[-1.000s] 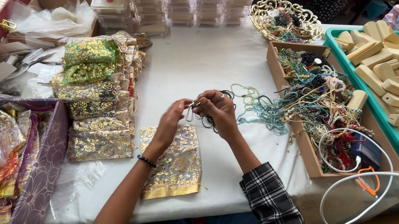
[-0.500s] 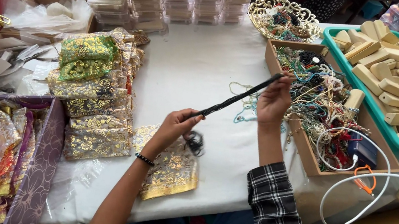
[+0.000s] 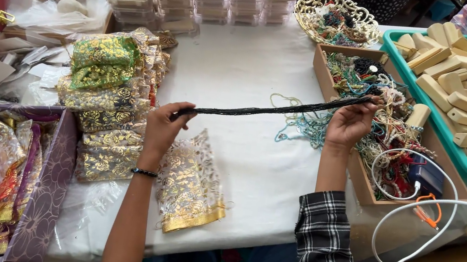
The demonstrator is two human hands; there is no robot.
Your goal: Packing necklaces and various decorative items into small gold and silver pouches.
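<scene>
The left hand [image 3: 163, 129] pinches one end of a black beaded strand [image 3: 269, 109] just above a gold organza pouch [image 3: 190, 184]. A second ago both hands met over a coiled bundle; now the strand is drawn out taut, rising to the right hand [image 3: 349, 122], closed on its far end beside the cardboard jewellery box [image 3: 363, 184].

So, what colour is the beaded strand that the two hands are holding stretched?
Black, or very dark; the beaded strand runs between left hand and right hand, head view.
</scene>
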